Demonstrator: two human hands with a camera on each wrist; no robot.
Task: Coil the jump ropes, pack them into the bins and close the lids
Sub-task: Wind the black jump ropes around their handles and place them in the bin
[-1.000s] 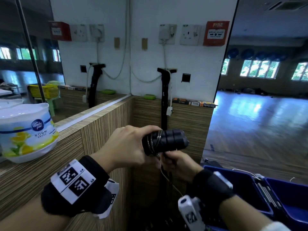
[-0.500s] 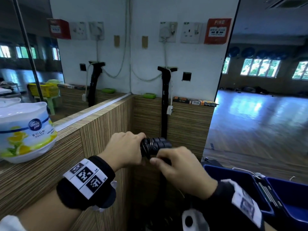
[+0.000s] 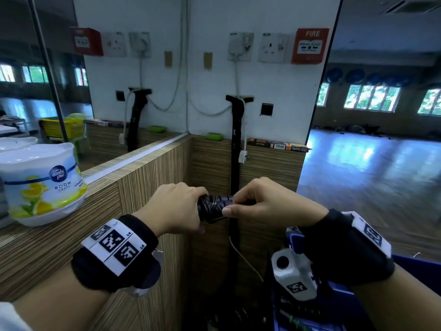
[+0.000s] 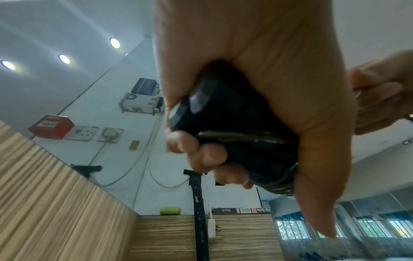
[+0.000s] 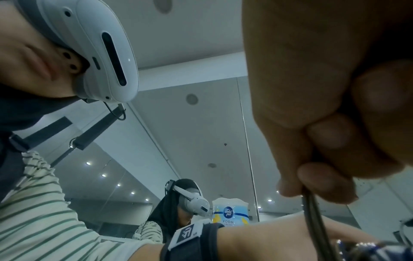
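- Wood-grain counter (image 3: 59,237) fills the left side and meets a second wood-grain panel (image 3: 267,170) in a corner straight ahead; both hands work in the gap just before that corner.
- Open room lies to the right, where a shiny wooden floor (image 3: 372,173) stretches away.
- Left hand (image 3: 171,209) is closed round the black jump rope handles (image 3: 216,206), with the thin cord wound around them; the left wrist view shows the fingers (image 4: 208,155) curled under the bundle.
- Right hand (image 3: 269,204) pinches the cord (image 5: 312,215) at the bundle's right end, thumb and fingers closed on it.
- Blue bin (image 3: 415,271) sits low on the right, partly hidden behind the right wrist; I cannot tell what is in it.
- A black post (image 3: 235,149) stands upright against the corner panel, right behind the hands.
- White air freshener tub (image 3: 43,180) stands on the counter at the left, marked "ambi pur" and "ROOM".
- Red box (image 3: 310,45) on the wall reads "FIRE", beside white sockets (image 3: 272,47).
- A green case (image 3: 214,136) and flat printed boxes (image 3: 278,145) lie on the ledge.
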